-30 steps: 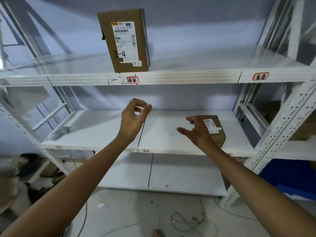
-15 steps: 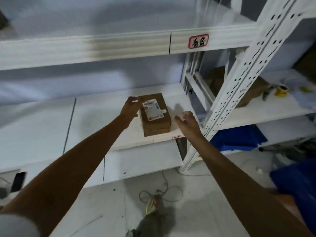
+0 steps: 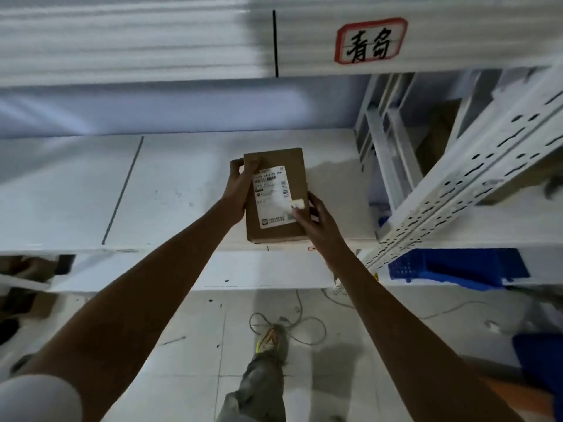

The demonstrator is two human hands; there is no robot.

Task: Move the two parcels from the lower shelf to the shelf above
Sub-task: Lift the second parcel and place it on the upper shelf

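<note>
A brown cardboard parcel [image 3: 278,169] with a white shipping label lies flat near the front edge of the lower white shelf [image 3: 182,190]. My left hand [image 3: 239,185] clasps its left side, fingers curled over the far left corner. On the parcel's near right corner my right hand [image 3: 316,216] grips, with the thumb on the label. The front lip of the shelf above [image 3: 152,41] runs across the top of the view; its surface and the other parcel are out of sight.
A white perforated upright [image 3: 463,178] slants down just right of the parcel. Blue crates [image 3: 451,266] sit low on the right. Grey cables [image 3: 286,324] loop on the tiled floor by my shoe. A red-bordered label [image 3: 370,41] marks the upper shelf's edge.
The view has swung right and down, losing the parcel on the upper shelf. Both hands moved from open in the air onto the parcel and closed on its two sides.
</note>
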